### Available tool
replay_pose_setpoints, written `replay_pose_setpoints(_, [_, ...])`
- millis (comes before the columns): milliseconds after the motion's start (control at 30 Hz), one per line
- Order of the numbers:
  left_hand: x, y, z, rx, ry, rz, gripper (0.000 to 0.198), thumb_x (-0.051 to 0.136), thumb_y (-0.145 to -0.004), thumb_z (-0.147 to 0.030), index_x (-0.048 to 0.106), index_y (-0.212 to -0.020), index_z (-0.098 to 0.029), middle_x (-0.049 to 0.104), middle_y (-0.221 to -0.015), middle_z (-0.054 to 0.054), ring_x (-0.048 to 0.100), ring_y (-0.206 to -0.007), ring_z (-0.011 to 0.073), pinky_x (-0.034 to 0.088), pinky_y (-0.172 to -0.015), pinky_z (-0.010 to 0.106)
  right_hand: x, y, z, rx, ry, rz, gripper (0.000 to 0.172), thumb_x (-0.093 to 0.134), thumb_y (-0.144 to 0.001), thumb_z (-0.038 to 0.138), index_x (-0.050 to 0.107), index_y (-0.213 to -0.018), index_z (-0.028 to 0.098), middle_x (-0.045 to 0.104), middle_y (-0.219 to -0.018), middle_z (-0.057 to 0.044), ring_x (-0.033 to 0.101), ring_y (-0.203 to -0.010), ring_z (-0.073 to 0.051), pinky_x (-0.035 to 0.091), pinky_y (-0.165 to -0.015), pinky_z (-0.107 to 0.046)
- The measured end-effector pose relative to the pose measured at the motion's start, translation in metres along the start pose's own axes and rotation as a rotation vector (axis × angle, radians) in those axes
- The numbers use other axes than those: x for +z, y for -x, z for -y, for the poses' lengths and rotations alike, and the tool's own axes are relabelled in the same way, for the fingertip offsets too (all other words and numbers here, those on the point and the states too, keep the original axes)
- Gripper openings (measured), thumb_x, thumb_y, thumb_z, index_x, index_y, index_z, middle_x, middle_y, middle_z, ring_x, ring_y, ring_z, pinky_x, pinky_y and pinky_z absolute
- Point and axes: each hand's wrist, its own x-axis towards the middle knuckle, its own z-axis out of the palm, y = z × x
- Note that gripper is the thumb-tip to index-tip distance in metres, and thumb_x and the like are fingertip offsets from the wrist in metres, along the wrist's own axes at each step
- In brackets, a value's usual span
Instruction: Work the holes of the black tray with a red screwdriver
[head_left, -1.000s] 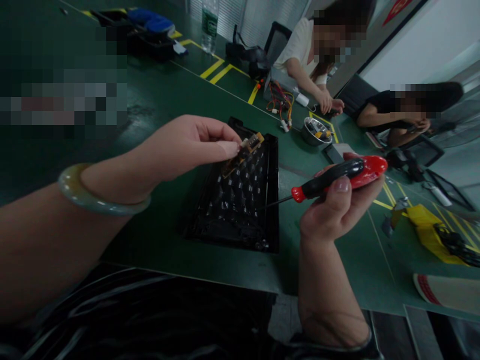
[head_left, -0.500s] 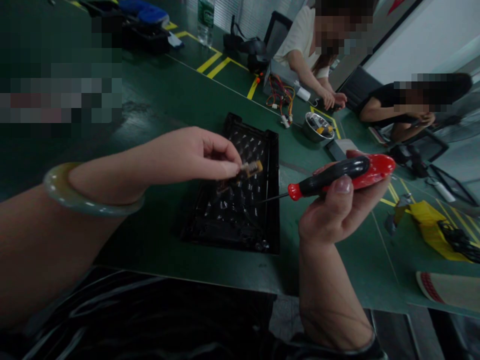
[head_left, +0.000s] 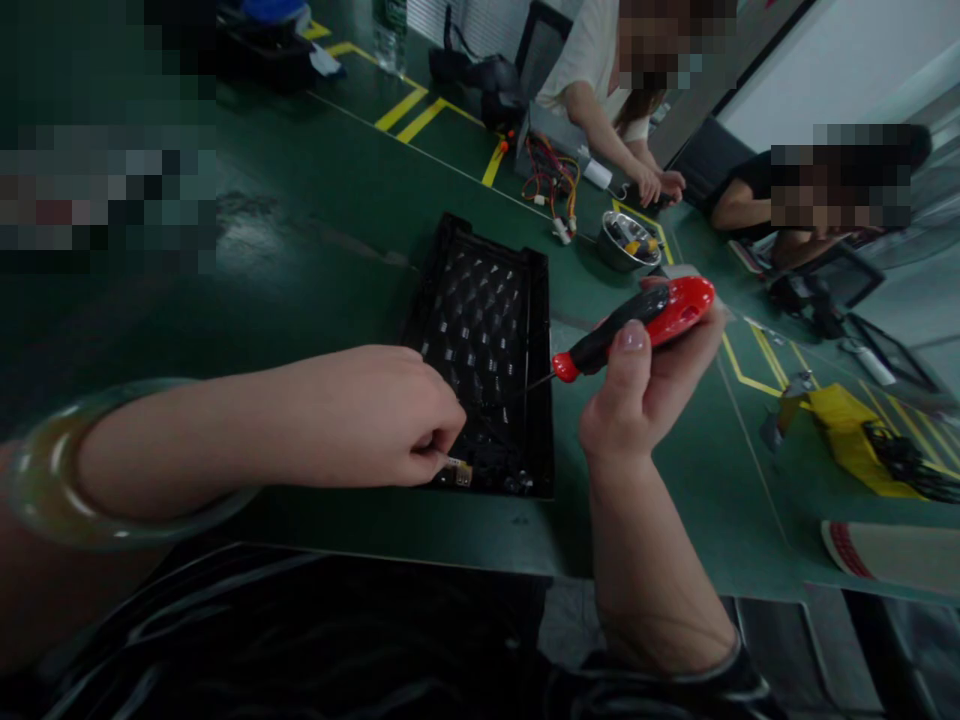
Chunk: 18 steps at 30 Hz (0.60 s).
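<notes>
My left hand (head_left: 390, 420), with a jade-like bangle (head_left: 56, 470) on the wrist, pinches a small circuit board (head_left: 460, 470) over the near end of a black panel (head_left: 541, 330). The panel lies on the green table and has a patterned inner face. Whether the board touches the panel I cannot tell. In my right hand (head_left: 649, 370) is a screwdriver (head_left: 637, 322) with a red and black handle, gripped by thumb and fingers. Its shaft points left across the panel, and its tip is hard to make out.
Beyond the panel stand a metal bowl (head_left: 630, 243) of small parts and a box with coloured cables (head_left: 551, 170). A yellow container (head_left: 855, 435) holding black cable is at the right. Two people sit across the table. A water bottle (head_left: 390, 40) stands at the back.
My left hand has moved the circuit board toward me, from above the panel's middle to its near end. My right hand and the screwdriver have shifted slightly left.
</notes>
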Motion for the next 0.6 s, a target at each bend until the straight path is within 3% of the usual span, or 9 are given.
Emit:
replay_pose_setpoints(233, [-0.0012,-0.0004,-0.0074,0.027,-0.067,-0.005,0.020,0.071,-0.085,-0.018,0.064,-0.066,-0.024,0.070,-0.068,-0.002,0.057,-0.061,0.0183,0.038,-0.071,0.036,0.0010,-0.0007,0.0011,0.020,0.021,-0.025,0.045,0.055,-0.100,0.060,0.061,-0.128,0.025,0.060,-0.124,-0.007,0.066,-0.113,-0.023,0.057,-0.106,-0.052])
replay_pose_setpoints(400, [-0.0006,0.0020,-0.0065,0.004,-0.044,-0.023,0.016,0.072,-0.085,-0.022,0.068,-0.069,-0.026,0.069,-0.066,-0.002,0.058,-0.060,0.0199,0.037,-0.069,0.037,0.0003,-0.0012,0.0016,0.034,-0.058,-0.081,0.044,0.057,-0.098,0.058,0.057,-0.131,0.028,0.061,-0.121,-0.006,0.067,-0.097,-0.021,0.060,-0.094,-0.048])
replay_pose_setpoints(600, [0.0039,-0.0007,-0.0033,-0.003,-0.028,-0.013,0.016,0.071,-0.086,-0.022,0.069,-0.071,-0.026,0.070,-0.068,-0.002,0.060,-0.062,0.0193,0.039,-0.069,0.036,0.0017,-0.0018,0.0046,0.002,-0.078,-0.082,0.043,0.059,-0.097,0.056,0.058,-0.130,0.028,0.061,-0.121,-0.005,0.066,-0.099,-0.021,0.059,-0.094,-0.047])
